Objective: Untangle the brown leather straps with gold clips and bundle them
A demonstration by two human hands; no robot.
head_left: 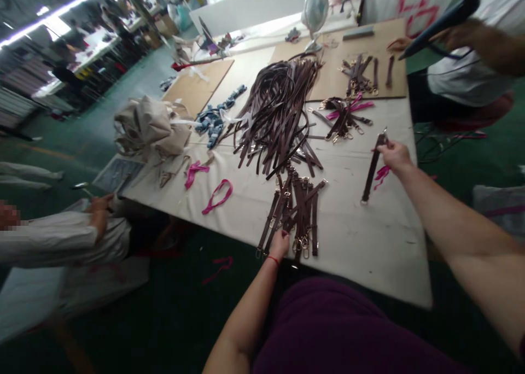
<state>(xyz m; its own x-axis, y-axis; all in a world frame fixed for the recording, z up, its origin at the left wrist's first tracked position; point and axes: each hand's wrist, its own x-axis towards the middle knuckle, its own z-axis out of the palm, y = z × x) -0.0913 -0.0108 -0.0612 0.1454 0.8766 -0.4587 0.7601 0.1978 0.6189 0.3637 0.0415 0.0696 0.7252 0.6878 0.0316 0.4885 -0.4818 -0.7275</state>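
My right hand [396, 155] is closed on a short dark brown strap [372, 169], which hangs over the right part of the table with metal fittings at its ends. At the near edge, my left hand [280, 244], with a red string on its wrist, has its fingers closed at a pile of brown straps [303, 210] with metal buckles. What those fingers grip is too small to make out. Behind that pile lies a large heap of long brown straps [279, 106]. A smaller bunch of buckled straps [342, 120] sits on magenta ribbon to the right.
Magenta ribbons [219, 196], blue fabric pieces [211, 120] and beige fabric [150, 125] lie on the table's left. A fan [315, 9] stands at the back. One person at right holds a dark tool [443, 27]; another at left holds a hammer-like tool.
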